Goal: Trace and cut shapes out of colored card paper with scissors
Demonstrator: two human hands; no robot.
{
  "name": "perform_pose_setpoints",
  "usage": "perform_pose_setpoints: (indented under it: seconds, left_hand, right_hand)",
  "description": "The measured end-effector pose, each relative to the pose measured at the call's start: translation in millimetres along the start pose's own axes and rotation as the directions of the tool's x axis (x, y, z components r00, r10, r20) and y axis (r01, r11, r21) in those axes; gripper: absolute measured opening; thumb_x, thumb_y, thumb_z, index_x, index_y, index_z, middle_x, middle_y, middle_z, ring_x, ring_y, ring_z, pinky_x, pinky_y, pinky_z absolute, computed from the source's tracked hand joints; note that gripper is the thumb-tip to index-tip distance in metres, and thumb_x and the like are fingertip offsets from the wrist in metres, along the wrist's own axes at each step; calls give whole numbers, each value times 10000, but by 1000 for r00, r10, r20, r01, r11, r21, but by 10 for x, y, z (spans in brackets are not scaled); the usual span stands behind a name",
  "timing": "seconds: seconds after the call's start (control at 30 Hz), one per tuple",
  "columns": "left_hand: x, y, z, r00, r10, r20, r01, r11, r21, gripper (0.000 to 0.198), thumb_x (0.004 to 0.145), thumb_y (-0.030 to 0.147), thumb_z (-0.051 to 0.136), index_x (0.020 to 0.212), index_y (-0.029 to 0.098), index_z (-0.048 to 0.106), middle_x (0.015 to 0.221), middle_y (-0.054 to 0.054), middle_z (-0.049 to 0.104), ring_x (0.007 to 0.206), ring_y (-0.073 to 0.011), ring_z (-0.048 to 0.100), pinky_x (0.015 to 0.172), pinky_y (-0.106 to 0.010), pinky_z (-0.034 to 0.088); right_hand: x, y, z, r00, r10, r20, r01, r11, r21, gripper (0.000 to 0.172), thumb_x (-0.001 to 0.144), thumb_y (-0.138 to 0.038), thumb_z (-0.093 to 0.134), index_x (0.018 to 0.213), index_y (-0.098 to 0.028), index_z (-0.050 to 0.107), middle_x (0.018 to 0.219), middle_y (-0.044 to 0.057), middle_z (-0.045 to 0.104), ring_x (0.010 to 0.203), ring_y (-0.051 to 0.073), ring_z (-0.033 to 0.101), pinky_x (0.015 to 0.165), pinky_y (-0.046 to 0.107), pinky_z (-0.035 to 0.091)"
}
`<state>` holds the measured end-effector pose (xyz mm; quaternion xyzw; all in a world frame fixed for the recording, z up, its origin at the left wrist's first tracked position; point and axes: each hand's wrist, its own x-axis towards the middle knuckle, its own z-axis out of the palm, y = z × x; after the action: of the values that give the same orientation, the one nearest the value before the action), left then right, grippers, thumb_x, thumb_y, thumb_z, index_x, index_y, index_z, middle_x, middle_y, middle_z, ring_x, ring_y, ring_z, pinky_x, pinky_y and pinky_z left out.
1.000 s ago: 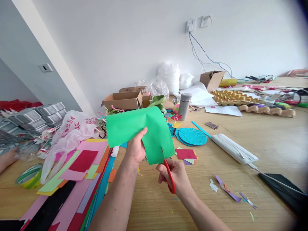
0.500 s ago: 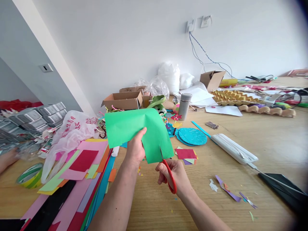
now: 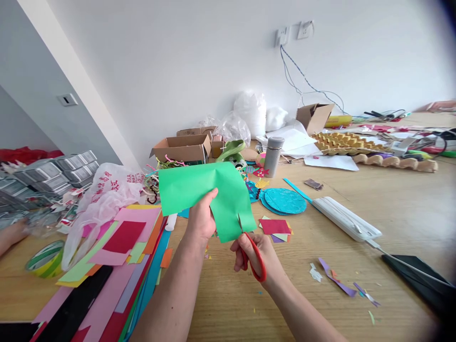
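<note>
My left hand (image 3: 200,218) pinches a folded sheet of green paper (image 3: 185,187) and holds it up above the wooden table (image 3: 392,199). My right hand (image 3: 258,259) is closed round red-handled scissors (image 3: 253,256). Their blades sit in a short slit at the sheet's lower edge, just right of my left thumb. The blade tips are partly hidden by the paper.
A pile of coloured paper sheets (image 3: 117,247) lies at the left beside a tape roll (image 3: 44,259) and a plastic bag (image 3: 103,192). Blue paper discs (image 3: 285,202), a grey flask (image 3: 273,156), cardboard boxes (image 3: 183,148), egg trays (image 3: 344,142) and a white power strip (image 3: 351,221) lie beyond. Another person's hand (image 3: 10,235) shows at far left.
The scissors came out below the sheet, opened, and now bite into its lower edge again a little to the left of the first slit. The sheet barely moved.
</note>
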<state>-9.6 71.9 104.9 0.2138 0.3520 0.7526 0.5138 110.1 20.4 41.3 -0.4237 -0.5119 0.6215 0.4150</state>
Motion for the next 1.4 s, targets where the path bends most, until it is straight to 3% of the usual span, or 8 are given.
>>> perform_pose_setpoints:
  seconds: [0.13, 0.4, 0.8, 1.1, 1.4]
  left_hand:
    - [25, -15, -18, 998, 27, -52, -25, 999, 30, 375, 603, 133, 745, 968, 178, 670, 1093, -63, 687, 1113, -268, 591, 972, -405, 467]
    - [27, 14, -22, 992, 110, -65, -105, 991, 80, 386, 610, 137, 746, 982, 206, 668, 1152, -41, 667, 1141, -249, 575, 994, -376, 454]
    - [3, -23, -2, 998, -8, -56, 12, 998, 62, 378, 608, 133, 745, 973, 179, 660, 1141, -74, 669, 1135, -278, 578, 962, -413, 476]
    - [25, 17, 1, 998, -47, -53, 48, 999, 18, 372, 607, 110, 713, 972, 163, 663, 1047, -77, 703, 1075, -273, 614, 943, -413, 485]
    - [131, 29, -97, 984, 154, -94, -142, 982, 122, 372, 638, 133, 722, 996, 218, 666, 1018, -23, 711, 1058, -226, 625, 992, -371, 454]
  right_hand:
    - [-15, -32, 6, 1000, 8, 29, -9, 999, 34, 659, 604, -798, 533, 604, -140, 583, 360, 28, 560, 320, 109, 480, 369, 214, 328]
    - [-10, -18, -10, 998, 24, 60, -20, 997, -72, 620, 657, -764, 529, 623, -147, 579, 389, 29, 583, 331, 94, 438, 386, 218, 329]
    - [19, 7, -32, 1000, -6, 24, 9, 991, -133, 610, 683, -749, 523, 610, -146, 583, 427, 52, 607, 346, 93, 430, 372, 217, 308]
    - [5, -49, -5, 997, 77, -18, -79, 987, -140, 575, 634, -739, 564, 600, -165, 555, 362, 9, 559, 303, 89, 415, 347, 208, 289]
    - [-18, -44, 5, 993, 91, 75, -78, 984, -158, 594, 692, -749, 495, 601, -165, 555, 372, -2, 550, 314, 91, 431, 381, 219, 313]
